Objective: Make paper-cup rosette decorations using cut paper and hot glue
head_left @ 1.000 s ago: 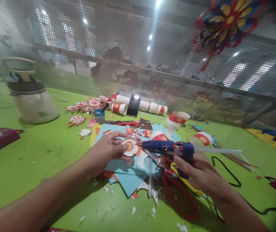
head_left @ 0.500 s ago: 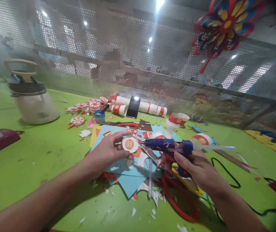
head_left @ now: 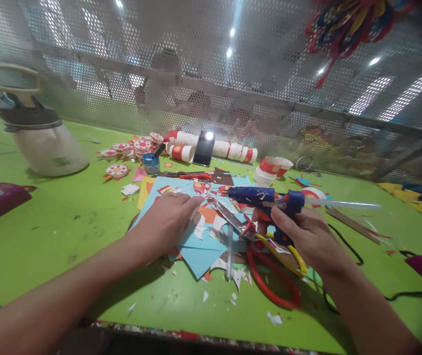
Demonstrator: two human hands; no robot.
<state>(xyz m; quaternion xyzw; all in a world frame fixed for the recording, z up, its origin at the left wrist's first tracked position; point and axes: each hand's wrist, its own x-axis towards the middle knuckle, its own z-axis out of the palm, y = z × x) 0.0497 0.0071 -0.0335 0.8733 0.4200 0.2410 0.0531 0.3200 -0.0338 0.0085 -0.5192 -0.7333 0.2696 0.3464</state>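
Observation:
My left hand (head_left: 164, 219) is over the light blue paper sheets (head_left: 198, 264), back upward, fingers closed together. What they hold, if anything, is hidden. In my right hand (head_left: 312, 236) is a blue glue gun (head_left: 249, 195), its nozzle pointing left and a clear glue stick out of its back. Below it lie scissors with red and yellow handles (head_left: 273, 291), blades on the paper. A clear stick (head_left: 230, 256) lies beside them among white paper scraps (head_left: 218, 227).
Behind the paper are a blue jar (head_left: 151, 164), a pile of red-and-white discs (head_left: 142, 144), a phone (head_left: 204, 149) leaning on a paper-cup tube (head_left: 231, 149), and stacked cups (head_left: 268, 170). A large jug (head_left: 50, 148) stands left on the green table (head_left: 58, 212).
My left hand has turned palm down, and the white disc with a red emblem that it held no longer shows. The glue gun in my right hand is slightly farther right. The view has tilted down.

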